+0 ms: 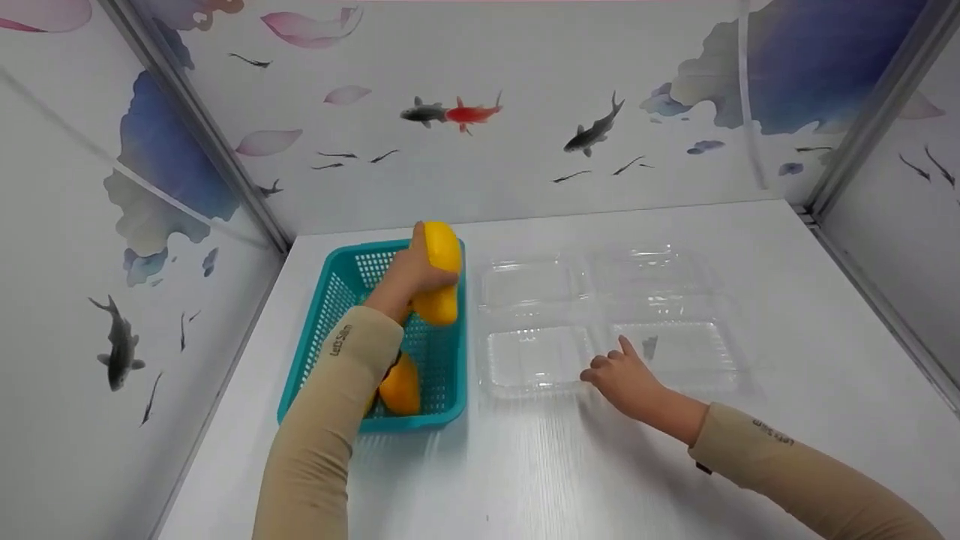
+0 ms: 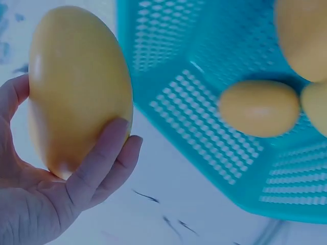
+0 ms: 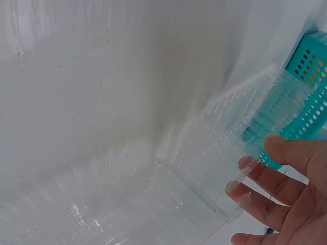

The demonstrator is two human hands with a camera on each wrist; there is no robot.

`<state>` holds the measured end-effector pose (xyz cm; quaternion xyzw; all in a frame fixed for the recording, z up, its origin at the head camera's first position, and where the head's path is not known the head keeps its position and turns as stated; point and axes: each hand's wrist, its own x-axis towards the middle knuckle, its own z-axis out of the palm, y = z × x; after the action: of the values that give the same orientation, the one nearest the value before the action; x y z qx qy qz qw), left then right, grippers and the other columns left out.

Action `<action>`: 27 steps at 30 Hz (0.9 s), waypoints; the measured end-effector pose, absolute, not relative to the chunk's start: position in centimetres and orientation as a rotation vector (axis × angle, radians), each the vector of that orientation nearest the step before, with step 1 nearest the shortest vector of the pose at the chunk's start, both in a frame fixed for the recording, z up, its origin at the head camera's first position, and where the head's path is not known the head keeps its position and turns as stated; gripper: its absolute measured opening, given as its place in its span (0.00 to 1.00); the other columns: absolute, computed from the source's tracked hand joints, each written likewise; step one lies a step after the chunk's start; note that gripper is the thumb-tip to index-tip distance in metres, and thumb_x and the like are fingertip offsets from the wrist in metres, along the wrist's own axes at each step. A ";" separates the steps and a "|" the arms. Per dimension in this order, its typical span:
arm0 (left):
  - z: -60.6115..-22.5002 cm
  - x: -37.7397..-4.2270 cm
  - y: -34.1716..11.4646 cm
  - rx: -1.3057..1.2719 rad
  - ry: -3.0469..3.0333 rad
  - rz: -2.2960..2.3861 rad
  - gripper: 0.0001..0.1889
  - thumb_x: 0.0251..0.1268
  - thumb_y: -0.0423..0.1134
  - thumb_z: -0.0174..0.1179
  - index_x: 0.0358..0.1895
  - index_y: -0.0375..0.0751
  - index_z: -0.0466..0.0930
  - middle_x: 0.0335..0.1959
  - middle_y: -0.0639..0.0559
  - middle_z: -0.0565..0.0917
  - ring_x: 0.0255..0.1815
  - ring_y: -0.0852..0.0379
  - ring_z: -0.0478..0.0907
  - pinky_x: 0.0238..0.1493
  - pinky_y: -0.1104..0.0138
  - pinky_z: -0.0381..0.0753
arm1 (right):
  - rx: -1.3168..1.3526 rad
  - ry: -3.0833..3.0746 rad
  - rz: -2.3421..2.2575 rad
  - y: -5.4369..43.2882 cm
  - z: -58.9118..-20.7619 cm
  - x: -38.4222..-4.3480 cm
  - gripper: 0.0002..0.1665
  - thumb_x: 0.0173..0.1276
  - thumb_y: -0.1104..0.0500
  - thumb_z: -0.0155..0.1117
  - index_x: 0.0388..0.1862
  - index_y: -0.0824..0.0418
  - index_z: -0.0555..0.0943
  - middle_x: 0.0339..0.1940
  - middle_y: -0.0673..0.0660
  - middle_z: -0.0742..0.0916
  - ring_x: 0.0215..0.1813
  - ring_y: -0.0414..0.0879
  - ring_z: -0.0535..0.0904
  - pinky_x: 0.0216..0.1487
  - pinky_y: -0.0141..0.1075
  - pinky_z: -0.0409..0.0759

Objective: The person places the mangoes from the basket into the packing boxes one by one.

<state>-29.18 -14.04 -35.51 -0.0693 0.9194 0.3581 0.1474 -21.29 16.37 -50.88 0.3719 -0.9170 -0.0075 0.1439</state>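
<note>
One yellow fruit (image 2: 76,87) is sitting in our left hand (image 1: 414,271); we are curling our fingers round it, above one basket (image 1: 412,423). At least three more fruits (image 2: 259,108) are lying inside. On one tabletop (image 1: 525,480), our right hand (image 1: 628,384), fingers loosely spread, is touching clear plastic (image 1: 536,358) showing four sections.

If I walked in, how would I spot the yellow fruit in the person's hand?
On the white table sits a teal basket. Beside its rim, the left hand grips the yellow fruit. Only this one is held up; the other fruits lie in the basket.
</note>
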 end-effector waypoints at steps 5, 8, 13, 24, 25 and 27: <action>-35.3 -28.6 -10.3 -0.035 2.602 1.012 0.54 0.51 0.45 0.65 0.72 0.59 0.31 0.51 0.44 0.69 0.47 0.47 0.72 0.45 0.58 0.77 | 1.069 -2.646 0.031 16.5 -51.0 -21.4 0.12 0.48 0.70 0.68 0.29 0.56 0.86 0.27 0.55 0.86 0.28 0.52 0.78 0.49 0.63 0.69; -36.0 -28.2 -8.0 0.022 2.578 0.978 0.55 0.49 0.45 0.66 0.72 0.59 0.32 0.48 0.46 0.71 0.44 0.49 0.73 0.43 0.60 0.77 | 1.078 -2.642 0.045 16.5 -51.0 -21.5 0.11 0.47 0.70 0.68 0.29 0.57 0.86 0.26 0.55 0.86 0.28 0.52 0.78 0.50 0.62 0.69; -38.2 -27.5 -5.1 0.034 2.545 0.876 0.53 0.47 0.43 0.68 0.72 0.58 0.38 0.47 0.48 0.70 0.44 0.51 0.70 0.47 0.61 0.75 | 1.089 -2.639 0.005 16.3 -50.9 -21.6 0.12 0.46 0.71 0.69 0.29 0.56 0.86 0.26 0.55 0.86 0.27 0.52 0.78 0.51 0.59 0.71; -43.2 -27.0 -1.2 -0.064 2.629 0.495 0.47 0.48 0.39 0.67 0.72 0.52 0.49 0.54 0.42 0.72 0.49 0.46 0.65 0.54 0.57 0.71 | 1.066 -2.750 0.009 16.2 -50.7 -21.7 0.12 0.50 0.70 0.68 0.32 0.55 0.86 0.28 0.55 0.86 0.29 0.52 0.78 0.54 0.59 0.69; -43.5 -27.0 -1.1 -0.073 2.628 0.486 0.46 0.48 0.39 0.67 0.71 0.51 0.50 0.54 0.43 0.72 0.48 0.46 0.65 0.54 0.57 0.71 | 1.064 -2.752 0.013 16.2 -50.7 -21.7 0.12 0.50 0.70 0.68 0.32 0.56 0.86 0.28 0.55 0.86 0.29 0.52 0.78 0.54 0.59 0.69; -43.9 -27.0 -1.0 -0.068 2.633 0.450 0.45 0.48 0.39 0.67 0.71 0.48 0.52 0.52 0.44 0.74 0.48 0.46 0.66 0.54 0.58 0.70 | 1.062 -2.746 0.020 16.2 -50.7 -21.7 0.12 0.49 0.70 0.68 0.32 0.56 0.86 0.28 0.55 0.86 0.29 0.52 0.78 0.54 0.59 0.69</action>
<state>-26.96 -0.96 -43.88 -0.0246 0.9584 0.1636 0.2325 -21.72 16.20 -50.70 0.3588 -0.9282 0.0067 0.0984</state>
